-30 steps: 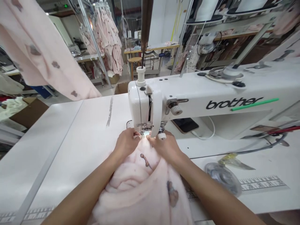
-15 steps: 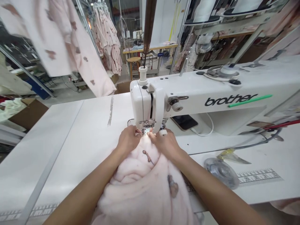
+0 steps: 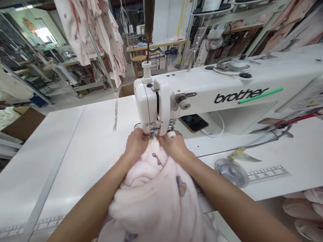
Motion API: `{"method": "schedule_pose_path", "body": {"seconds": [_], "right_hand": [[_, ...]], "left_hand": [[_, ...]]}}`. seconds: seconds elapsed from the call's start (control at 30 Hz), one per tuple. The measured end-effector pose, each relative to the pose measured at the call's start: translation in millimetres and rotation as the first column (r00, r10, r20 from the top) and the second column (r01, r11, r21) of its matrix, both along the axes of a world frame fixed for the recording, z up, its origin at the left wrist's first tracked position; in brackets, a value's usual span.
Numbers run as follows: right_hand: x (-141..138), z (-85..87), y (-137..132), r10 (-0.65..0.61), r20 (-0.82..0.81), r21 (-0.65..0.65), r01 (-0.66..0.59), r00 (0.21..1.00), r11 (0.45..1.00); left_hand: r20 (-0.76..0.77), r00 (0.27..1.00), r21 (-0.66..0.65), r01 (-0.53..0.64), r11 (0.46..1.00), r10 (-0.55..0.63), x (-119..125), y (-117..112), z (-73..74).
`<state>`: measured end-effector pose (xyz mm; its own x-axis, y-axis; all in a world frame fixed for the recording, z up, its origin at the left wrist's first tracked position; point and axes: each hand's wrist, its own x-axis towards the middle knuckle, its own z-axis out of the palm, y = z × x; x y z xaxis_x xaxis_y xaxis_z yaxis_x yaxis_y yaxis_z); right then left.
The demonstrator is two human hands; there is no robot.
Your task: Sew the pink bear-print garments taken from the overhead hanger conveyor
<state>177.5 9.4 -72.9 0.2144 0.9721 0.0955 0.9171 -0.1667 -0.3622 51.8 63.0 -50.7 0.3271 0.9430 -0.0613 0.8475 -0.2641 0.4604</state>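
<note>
Pale pink fleecy fabric (image 3: 156,191) with brown printed motifs lies bunched between my forearms and runs up under the presser foot (image 3: 152,133) of a white sewing machine (image 3: 199,89). My left hand (image 3: 137,143) grips the fabric's edge just left of the foot, fingers curled and partly hidden. On the other side, my right hand (image 3: 174,144) pinches the fabric close to the foot, below a white knob (image 3: 171,134). Both sets of fingertips are near the needle area, where a small light shines. The needle itself is too small to make out.
Under the machine arm lies a phone (image 3: 194,123) with a white cable. To the right are a clear round container (image 3: 231,172), a yellow-handled tool (image 3: 243,155) and a measuring tape strip (image 3: 268,173). Pink garments (image 3: 93,30) hang behind the white table (image 3: 96,141).
The view has shifted, so the machine appears slightly further left and higher. A hanging garment at the upper left has swung back. Both hands stay on the fabric beside the presser foot.
</note>
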Motion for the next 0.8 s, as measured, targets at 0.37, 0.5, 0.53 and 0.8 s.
{"method": "schedule_pose_path", "body": {"seconds": [0.37,0.5,0.53,0.8], "right_hand": [[-2,-8.9,7,-0.008,0.005,0.019,0.008,1.0,1.0],[5,-7.0,1,0.039,-0.043,0.028,-0.038,0.998,0.999],[8,-6.7,-2,0.07,-0.061,0.035,-0.068,0.996,0.997],[23,-14.1,-11,0.14,-0.186,0.134,-0.116,0.972,0.984]], "left_hand": [[0.0,1.0,0.026,-0.017,1.0,0.017,1,3,-0.9],[0.036,0.999,0.031,0.027,0.999,-0.028,-5,2,-0.2],[0.047,0.998,0.033,0.043,0.999,-0.044,-6,2,-0.1],[0.105,0.992,0.026,0.071,0.997,-0.073,-10,5,-2.2]]}}
